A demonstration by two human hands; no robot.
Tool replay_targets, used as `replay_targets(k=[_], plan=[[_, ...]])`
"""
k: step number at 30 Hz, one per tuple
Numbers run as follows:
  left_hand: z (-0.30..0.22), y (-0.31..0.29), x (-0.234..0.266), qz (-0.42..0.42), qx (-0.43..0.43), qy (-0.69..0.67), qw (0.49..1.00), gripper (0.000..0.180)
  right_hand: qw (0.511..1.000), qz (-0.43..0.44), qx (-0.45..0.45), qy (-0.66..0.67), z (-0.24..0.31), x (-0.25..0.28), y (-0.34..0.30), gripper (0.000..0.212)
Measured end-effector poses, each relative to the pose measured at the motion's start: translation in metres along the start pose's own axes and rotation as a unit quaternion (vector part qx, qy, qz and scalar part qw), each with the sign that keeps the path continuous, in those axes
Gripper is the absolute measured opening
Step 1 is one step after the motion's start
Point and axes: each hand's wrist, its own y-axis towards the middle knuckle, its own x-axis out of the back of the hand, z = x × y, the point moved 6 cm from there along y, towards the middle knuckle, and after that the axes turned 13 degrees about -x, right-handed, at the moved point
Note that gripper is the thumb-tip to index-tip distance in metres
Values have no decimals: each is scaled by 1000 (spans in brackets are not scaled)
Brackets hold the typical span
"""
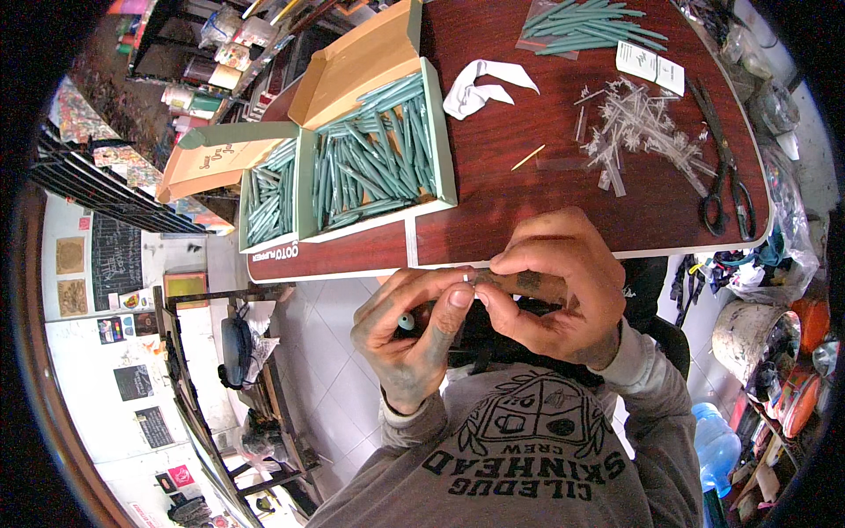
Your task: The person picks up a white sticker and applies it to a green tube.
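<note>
Close in front of my chest, just off the table's near edge, my two hands meet at the fingertips. My left hand (409, 326) is closed in a pinch, and a teal rounded end (406, 322) pokes out between its fingers; it looks like one of the teal sticks, though most of it is hidden. My right hand (559, 290) pinches with thumb and forefinger right beside the left fingertips. Between them shows a tiny white piece (467, 277), too small to name. Open cardboard boxes hold many teal sticks (370, 163) beyond my left hand.
On the dark red table (493, 189) lie a crumpled white paper (487, 88), a thin wooden pick (528, 157), a heap of clear plastic scraps (629, 132), a white card (650, 68), black scissors (727, 172) and more teal sticks (590, 25) on plastic. Cluttered shelves stand at right.
</note>
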Motion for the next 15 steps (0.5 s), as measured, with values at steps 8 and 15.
replay_targets(k=[8, 15], plan=[[0, 0, 0, 15, 17, 22, 1000, 17, 999, -1, 14, -33, 1, -3, -4, 26], [0, 0, -2, 10, -6, 17, 1000, 17, 999, 34, -3, 24, -4, -4, 0, 22]])
